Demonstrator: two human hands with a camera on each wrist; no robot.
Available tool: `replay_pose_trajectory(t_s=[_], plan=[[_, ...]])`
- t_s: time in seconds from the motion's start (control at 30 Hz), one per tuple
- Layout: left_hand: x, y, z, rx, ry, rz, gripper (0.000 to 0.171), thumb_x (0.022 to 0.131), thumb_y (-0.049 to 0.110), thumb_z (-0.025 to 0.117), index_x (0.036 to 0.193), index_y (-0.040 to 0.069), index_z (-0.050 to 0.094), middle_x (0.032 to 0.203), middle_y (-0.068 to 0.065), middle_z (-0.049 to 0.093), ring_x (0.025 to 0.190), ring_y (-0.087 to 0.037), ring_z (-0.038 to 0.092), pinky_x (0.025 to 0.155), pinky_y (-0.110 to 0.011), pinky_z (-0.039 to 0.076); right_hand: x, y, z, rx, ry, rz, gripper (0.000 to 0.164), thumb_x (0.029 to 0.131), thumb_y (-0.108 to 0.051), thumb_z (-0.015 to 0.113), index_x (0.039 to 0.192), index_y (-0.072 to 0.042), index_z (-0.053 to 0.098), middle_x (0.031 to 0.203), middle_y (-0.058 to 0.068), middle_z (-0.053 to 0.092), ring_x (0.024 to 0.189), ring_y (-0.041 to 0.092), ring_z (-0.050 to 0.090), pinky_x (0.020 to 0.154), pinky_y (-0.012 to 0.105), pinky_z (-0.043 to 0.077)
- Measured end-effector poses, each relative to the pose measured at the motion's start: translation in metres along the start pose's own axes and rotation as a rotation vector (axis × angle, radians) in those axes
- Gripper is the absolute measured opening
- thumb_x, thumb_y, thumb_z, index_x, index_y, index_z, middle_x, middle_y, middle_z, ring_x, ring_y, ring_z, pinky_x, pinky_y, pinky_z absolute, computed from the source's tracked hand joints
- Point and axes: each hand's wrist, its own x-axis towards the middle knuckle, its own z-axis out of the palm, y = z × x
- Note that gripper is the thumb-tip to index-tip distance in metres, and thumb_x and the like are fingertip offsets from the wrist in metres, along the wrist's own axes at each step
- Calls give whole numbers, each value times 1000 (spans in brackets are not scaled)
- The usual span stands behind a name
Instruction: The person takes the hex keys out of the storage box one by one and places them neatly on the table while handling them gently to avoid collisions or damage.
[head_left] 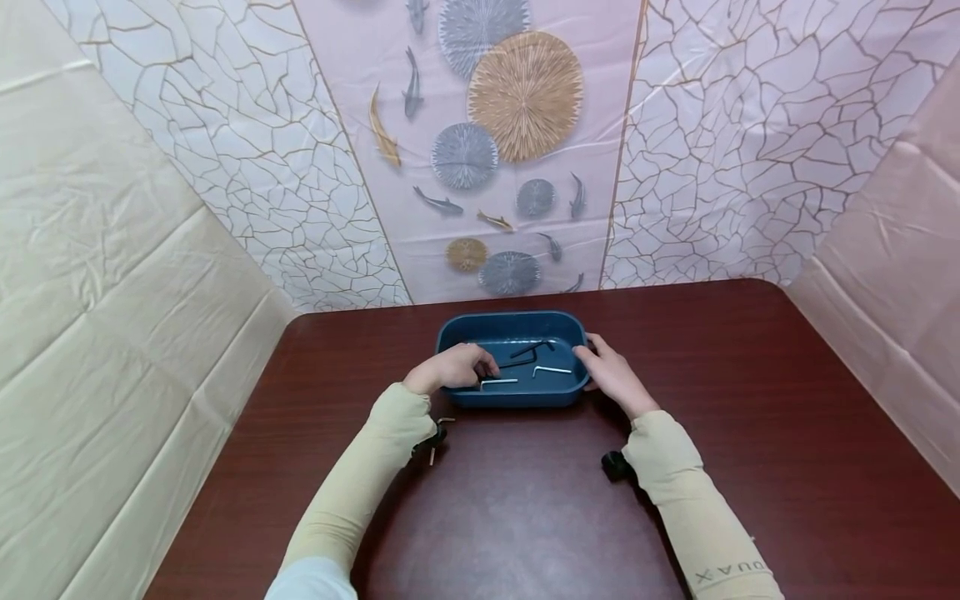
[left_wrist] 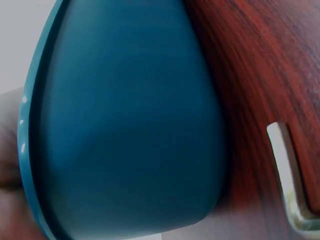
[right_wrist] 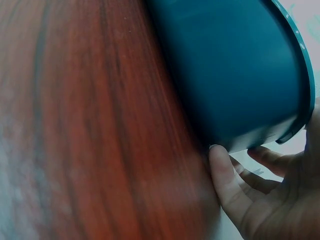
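A blue plastic tray (head_left: pixel 517 398) sits toward the back of the table. My left hand (head_left: pixel 456 365) reaches over its left end, fingertips bent down inside beside a silver hex key (head_left: pixel 502 382); I cannot tell whether they pinch it. Black hex keys (head_left: pixel 528 350) and another silver hex key (head_left: pixel 553 369) lie on the tray floor. At the right end, my right hand (head_left: pixel 613 375) holds the tray wall, with digits at the rim and along the outside. The right wrist view shows these fingers (right_wrist: pixel 222 162) low against the end wall (right_wrist: pixel 240 75).
A brassy hex key (left_wrist: pixel 284 160) lies on the table outside the tray's left end, partly covered by the left wrist camera (head_left: pixel 431 437) in the head view. The dark red tabletop (head_left: pixel 517 500) meets patterned cloth (head_left: pixel 510 208) at the back and plain cloth at both sides.
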Motion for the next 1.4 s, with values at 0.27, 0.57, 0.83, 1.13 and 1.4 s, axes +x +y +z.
replay_pose_trajectory(t_s=[0.27, 0.57, 0.83, 1.13, 1.4], plan=[[2, 0, 3, -53, 7, -30, 34, 90, -15, 58, 111, 5, 73, 106, -5, 71, 98, -17, 66, 84, -28, 54, 0, 0, -1, 8, 0, -7, 64, 107, -41, 41, 159, -7, 24, 152, 22, 40, 113, 35, 58, 82, 40, 57], [8, 1, 6, -76, 13, -31, 27, 88, -13, 60, 103, 5, 74, 97, -3, 71, 92, -16, 65, 80, -25, 52, -1, 1, -2, 10, -2, -4, 65, 107, -40, 40, 159, -6, 23, 151, 23, 40, 113, 35, 58, 83, 40, 57], [7, 0, 8, -53, 16, -46, 28, 87, -12, 59, 100, 7, 74, 95, -1, 69, 89, -15, 61, 76, -25, 49, 0, 0, -1, 13, -5, -11, 64, 107, -40, 40, 159, -6, 23, 151, 23, 40, 115, 36, 57, 83, 41, 57], [7, 1, 10, -29, 35, -41, 26, 88, -10, 58, 96, 9, 74, 94, 1, 69, 84, -13, 58, 76, -25, 49, 0, 0, 0, 23, -7, 2, 65, 107, -40, 41, 159, -5, 24, 151, 24, 40, 114, 35, 57, 82, 39, 57], [6, 0, 8, -15, 40, -42, 20, 94, -3, 61, 90, 11, 75, 91, 2, 69, 81, -13, 53, 73, -25, 44, -1, -2, -1, 26, -12, -3, 65, 107, -39, 41, 159, -4, 23, 152, 25, 39, 116, 36, 56, 83, 40, 57]])
